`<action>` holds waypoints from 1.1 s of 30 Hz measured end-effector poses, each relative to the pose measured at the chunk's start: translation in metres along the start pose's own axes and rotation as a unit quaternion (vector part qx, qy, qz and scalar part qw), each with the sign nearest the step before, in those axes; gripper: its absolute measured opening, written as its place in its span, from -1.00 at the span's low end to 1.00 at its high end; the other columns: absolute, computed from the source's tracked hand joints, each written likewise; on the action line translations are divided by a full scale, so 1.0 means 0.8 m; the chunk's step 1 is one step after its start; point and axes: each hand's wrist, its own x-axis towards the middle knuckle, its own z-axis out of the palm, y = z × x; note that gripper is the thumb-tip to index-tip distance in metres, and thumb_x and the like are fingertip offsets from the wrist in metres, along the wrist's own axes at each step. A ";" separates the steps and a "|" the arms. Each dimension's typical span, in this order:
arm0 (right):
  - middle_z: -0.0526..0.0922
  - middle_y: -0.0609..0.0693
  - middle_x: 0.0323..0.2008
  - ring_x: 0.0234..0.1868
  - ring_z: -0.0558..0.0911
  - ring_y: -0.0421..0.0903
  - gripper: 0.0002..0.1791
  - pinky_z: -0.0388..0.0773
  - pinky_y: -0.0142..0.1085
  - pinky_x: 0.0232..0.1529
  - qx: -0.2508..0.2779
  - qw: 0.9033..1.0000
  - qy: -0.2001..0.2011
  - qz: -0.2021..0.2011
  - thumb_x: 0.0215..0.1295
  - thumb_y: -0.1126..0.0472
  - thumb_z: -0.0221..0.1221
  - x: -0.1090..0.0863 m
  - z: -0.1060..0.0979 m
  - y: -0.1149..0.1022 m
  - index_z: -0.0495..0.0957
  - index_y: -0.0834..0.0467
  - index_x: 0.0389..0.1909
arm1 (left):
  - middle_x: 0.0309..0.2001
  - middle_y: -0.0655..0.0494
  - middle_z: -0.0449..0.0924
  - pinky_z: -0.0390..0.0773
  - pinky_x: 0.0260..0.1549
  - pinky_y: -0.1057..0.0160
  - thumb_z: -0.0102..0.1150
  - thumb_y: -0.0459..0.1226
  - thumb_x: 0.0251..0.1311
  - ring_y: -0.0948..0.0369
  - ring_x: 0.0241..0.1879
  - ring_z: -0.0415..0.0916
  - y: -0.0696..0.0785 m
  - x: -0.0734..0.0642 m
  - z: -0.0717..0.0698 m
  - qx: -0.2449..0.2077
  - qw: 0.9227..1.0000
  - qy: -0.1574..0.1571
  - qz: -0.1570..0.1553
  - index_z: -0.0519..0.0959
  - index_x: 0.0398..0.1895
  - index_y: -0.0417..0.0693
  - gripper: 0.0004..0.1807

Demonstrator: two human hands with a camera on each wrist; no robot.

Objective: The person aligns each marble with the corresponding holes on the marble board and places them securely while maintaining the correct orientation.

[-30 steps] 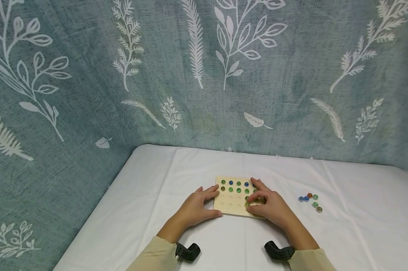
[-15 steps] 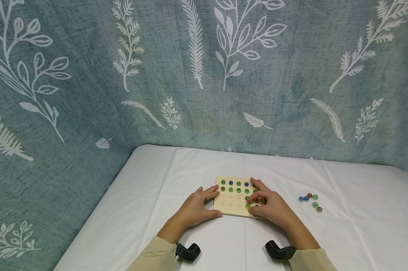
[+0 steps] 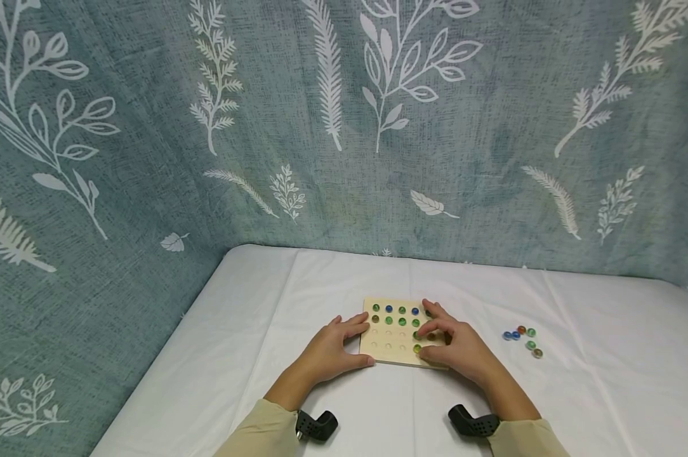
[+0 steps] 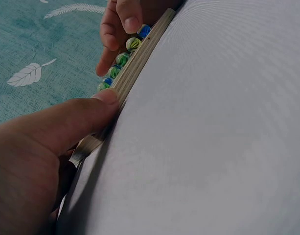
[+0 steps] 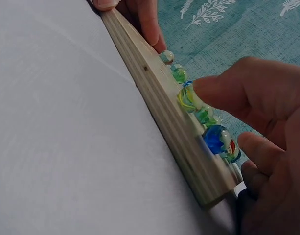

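1. From my remote seat I see a flat, rectangular pale wooden board (image 3: pixel 388 356) lying on the white-covered bench (image 3: pixel 264 355), its long axis running left to right, with a person's hand at either end.
2. The left hand (image 3: pixel 335 350) grips the near-left corner, thumb against the near edge and fingers along the left side.
3. The right hand (image 3: pixel 455 343) reaches over the right end, its thumb touching or just beside a clear glass marble with yellow swirls (image 5: pixel 188 100), which sits in the nearest row. Its thumb and index finger stand apart; I see nothing pinched between them.
4. The relation I judge decisive: six shallow round hollows without marbles (image 3: pixel 388 333) lie left of the right fingertips, between both hands, while the loose blue, green and brown glass marbles (image 3: pixel 530 345) lie on the opposite side, well apart from the board. The right hand is the nearer one to those.
5. Against half a second ago, the index finger has lifted away from the thumb, and a brown glass marble (image 3: pixel 431 337) now shows in that gap. The left hand, board and loose marbles look unchanged.
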 end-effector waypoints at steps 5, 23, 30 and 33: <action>0.14 -0.05 0.53 0.59 -0.09 0.08 -0.70 -0.06 0.00 0.56 0.013 1.000 -0.002 -0.002 -0.01 0.15 0.47 -0.001 -0.002 0.000 0.67 0.06 -0.21 | 0.43 0.37 0.28 0.15 0.47 -0.06 0.49 0.03 -0.03 -0.08 0.49 0.08 -0.001 0.000 0.001 0.002 1.000 0.001 0.000 0.51 0.31 0.04 -0.22; 0.55 0.16 0.25 0.39 0.37 0.16 -0.53 0.34 0.07 0.37 -0.040 0.976 0.206 0.061 0.37 0.01 0.21 -0.019 -0.085 0.011 0.58 0.21 0.16 | 0.43 0.37 0.28 0.14 0.48 -0.05 0.49 0.04 -0.03 -0.06 0.50 0.07 -0.003 0.001 0.000 0.005 1.000 0.002 0.003 0.50 0.32 0.05 -0.21; 0.68 0.11 0.08 0.18 0.53 0.02 -0.45 0.53 -0.14 0.00 -0.052 0.945 0.266 0.183 0.34 -0.21 0.12 -0.035 -0.122 0.036 0.63 0.09 0.13 | 0.43 0.37 0.28 0.12 0.48 -0.03 0.49 0.05 -0.03 -0.03 0.50 0.07 -0.004 0.001 0.001 0.006 1.000 0.002 0.003 0.50 0.32 0.04 -0.21; 0.74 0.01 -0.08 -0.07 0.54 -0.15 -0.41 0.48 -0.32 -0.29 -0.059 0.938 0.263 0.218 0.32 -0.27 0.09 -0.039 -0.131 0.046 0.64 0.06 0.13 | 0.43 0.36 0.28 0.13 0.48 -0.04 0.50 0.04 -0.03 -0.04 0.50 0.08 -0.003 0.001 0.002 0.003 1.000 0.001 0.003 0.50 0.32 0.04 -0.21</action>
